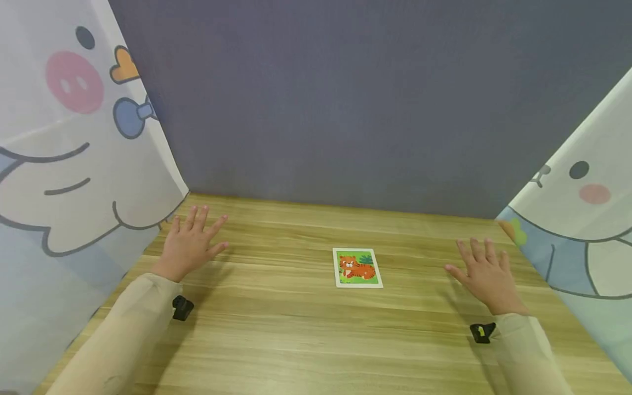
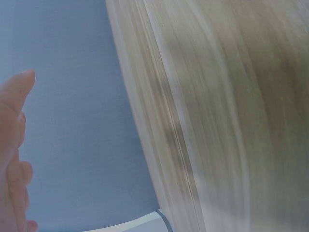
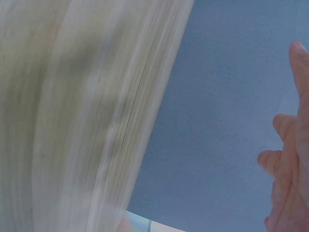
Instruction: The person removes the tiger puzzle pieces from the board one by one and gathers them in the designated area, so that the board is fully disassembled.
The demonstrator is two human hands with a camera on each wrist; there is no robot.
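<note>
Plainly, the head view shows both your hands spread wide over the bench (image 1: 276, 334), palms down. Your left hand (image 1: 190, 244) is by the left side of the bench, its thumb held out toward the middle. Your right hand (image 1: 486, 276) is well across from it, its thumb likewise pointing inward. Between them, well apart from each, you have the card (image 1: 357, 269) lying flat, a little nearer your right hand. It has a white border and a picture of an orange tiger on green. Your pale sleeves (image 1: 125, 329) come in from the bottom corners, with a small black device (image 1: 183, 308) at your left wrist and another at your right. Behind the bench you face a dark grey panel (image 1: 336, 104), and printed cloth (image 1: 29, 109) stands along both sides.

From the left wrist, you see your thumb (image 2: 19, 89) upright at the left edge, other fingertips below it, against the panel; the bench fills the right.

From the right wrist, your hand shows partly at the right edge, fingers apart, the bench filling the left.
</note>
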